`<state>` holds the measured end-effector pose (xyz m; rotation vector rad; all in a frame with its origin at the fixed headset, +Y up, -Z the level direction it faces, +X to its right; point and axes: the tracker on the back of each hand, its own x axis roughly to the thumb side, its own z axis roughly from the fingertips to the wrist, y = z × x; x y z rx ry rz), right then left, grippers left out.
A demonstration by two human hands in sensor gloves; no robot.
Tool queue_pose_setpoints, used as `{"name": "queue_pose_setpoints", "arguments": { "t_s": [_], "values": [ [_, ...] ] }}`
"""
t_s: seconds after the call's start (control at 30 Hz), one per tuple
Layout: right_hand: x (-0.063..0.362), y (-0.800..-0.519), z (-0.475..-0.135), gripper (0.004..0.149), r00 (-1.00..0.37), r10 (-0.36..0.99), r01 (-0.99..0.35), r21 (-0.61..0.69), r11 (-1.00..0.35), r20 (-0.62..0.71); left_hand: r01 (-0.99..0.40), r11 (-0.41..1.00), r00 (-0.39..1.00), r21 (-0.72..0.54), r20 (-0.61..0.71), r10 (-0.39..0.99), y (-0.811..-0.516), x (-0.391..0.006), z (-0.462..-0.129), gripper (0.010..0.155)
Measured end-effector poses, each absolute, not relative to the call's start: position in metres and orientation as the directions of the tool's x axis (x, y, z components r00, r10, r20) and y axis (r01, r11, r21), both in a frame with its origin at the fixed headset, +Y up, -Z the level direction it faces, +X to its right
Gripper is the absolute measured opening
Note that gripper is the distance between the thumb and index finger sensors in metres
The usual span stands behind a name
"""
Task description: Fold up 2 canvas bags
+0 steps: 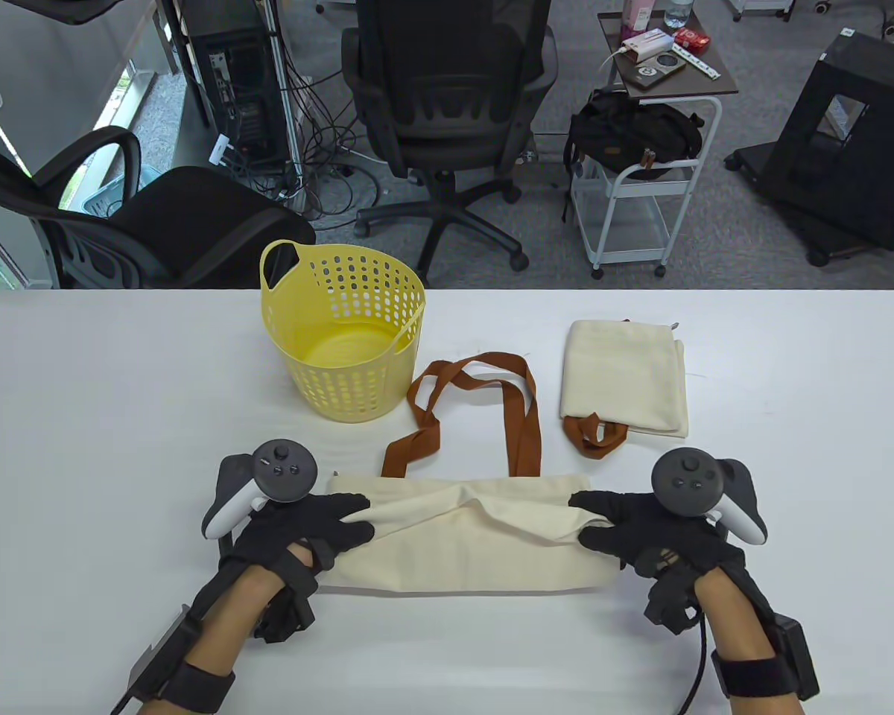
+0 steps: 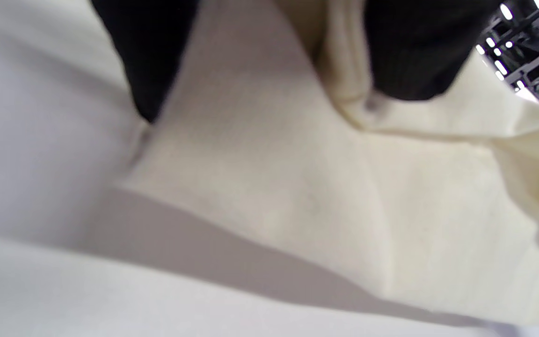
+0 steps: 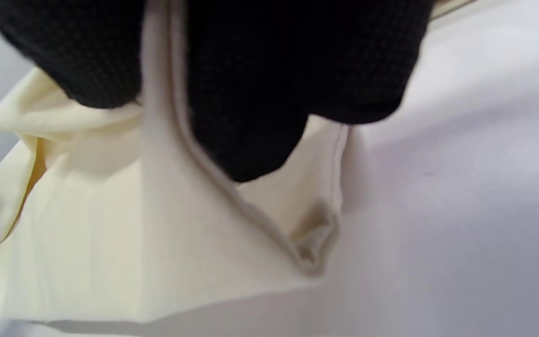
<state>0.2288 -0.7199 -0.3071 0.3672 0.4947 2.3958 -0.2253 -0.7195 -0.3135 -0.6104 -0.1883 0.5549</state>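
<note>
A: Low in the middle of the table view, what have you got?

B: My bag (image 1: 462, 544), cream canvas, lying flat on the table (image 1: 82, 417). Its far layer is turned over toward me, so a fold runs across it from side to side. Its two brown straps (image 1: 518, 417) trail up the frame toward the basket (image 1: 343, 335).

A: And your hands?

B: My left hand (image 1: 298, 532) pinches the bag's left corner, my right hand (image 1: 641, 529) the right corner. On both sides the fingers lie on top of the cloth and the thumb tucks under the turned layer. The left wrist view, blurred, shows cloth caught between a fingertip (image 2: 410, 51) and the rest of the hand. The right wrist view shows a seamed edge running up between my fingers (image 3: 269, 84).

A: Where is the other bag?

B: The folded bag (image 1: 626, 376) sits right of centre, above my right hand and apart from it. It is a neat cream rectangle with a brown loop (image 1: 594, 436) sticking out at its near edge.

A: The basket?

B: Yellow, perforated, upright, at upper centre-left of the table, just left of the straps. A little of one strap nearly touches its base; I cannot tell whether they meet.
</note>
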Motion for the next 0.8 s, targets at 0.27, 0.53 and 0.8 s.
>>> {"name": "queue_pose_setpoints", "arguments": {
  "t_s": [0.27, 0.53, 0.8],
  "values": [
    [0.224, -0.747, -0.311, 0.063, -0.832, 0.545, -0.444, 0.465, -0.766, 0.102, -0.417, 0.714, 0.851, -0.562, 0.033, 0.524, -0.745, -0.222, -0.315, 0.059],
    [0.205, -0.748, -0.3, 0.066, -0.944, 0.315, -0.282, 0.262, -0.923, 0.095, -0.339, 0.894, 0.924, -0.291, 0.075, 0.375, -0.733, -0.22, -0.302, 0.065],
    [0.183, -0.751, -0.29, 0.071, -1.0, -0.009, 0.011, 0.149, -0.989, 0.013, -0.225, 0.922, 0.925, -0.316, 0.227, 0.304, -0.739, -0.214, -0.295, 0.073]
  ]
}}
